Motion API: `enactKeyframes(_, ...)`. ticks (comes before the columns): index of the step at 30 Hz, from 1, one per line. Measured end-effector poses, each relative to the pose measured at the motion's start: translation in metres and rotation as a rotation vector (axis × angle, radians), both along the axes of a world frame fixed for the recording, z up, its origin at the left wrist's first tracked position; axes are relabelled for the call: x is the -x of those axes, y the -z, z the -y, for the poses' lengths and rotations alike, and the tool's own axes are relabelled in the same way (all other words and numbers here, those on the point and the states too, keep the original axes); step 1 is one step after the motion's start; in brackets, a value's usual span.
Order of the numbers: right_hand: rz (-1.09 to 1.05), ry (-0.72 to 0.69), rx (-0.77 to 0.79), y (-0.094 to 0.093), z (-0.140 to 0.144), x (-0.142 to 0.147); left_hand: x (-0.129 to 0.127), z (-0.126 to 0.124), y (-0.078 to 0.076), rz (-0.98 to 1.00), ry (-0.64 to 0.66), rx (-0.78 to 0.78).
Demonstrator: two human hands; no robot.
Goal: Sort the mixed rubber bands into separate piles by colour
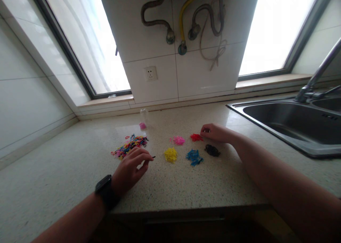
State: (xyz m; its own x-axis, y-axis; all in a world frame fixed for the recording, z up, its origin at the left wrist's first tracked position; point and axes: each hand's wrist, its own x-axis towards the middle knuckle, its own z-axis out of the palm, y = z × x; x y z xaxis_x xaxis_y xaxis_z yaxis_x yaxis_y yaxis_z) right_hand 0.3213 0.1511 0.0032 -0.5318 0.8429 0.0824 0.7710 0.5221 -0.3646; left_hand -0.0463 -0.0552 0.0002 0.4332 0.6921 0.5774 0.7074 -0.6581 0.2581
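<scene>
Our left hand [131, 168] pinches a small dark band [153, 157] at its fingertips, just beside the mixed pile of coloured bands [130, 145] mid-table. Our right hand [215, 133], fingers curled loosely, touches the red pile [196, 137]; we cannot tell whether it grips any. Pink [178, 140], yellow [171, 154], blue [194, 156] and black [212, 150] piles lie between.

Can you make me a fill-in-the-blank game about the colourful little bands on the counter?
1. The left hand wears a black ____ on its wrist.
2. The right hand rests beside the ____ pile.
3. The yellow pile lies between the mixed heap and the ____ pile.

Missing words: watch; red; blue
</scene>
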Motion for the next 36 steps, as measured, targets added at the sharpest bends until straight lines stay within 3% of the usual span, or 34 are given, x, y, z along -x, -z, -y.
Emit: enactKeyframes(36, -0.005, 0.007, 0.017, -0.0001, 0.0005, 0.0001, -0.0045, 0.0012, 0.0011, -0.056, -0.013, -0.037)
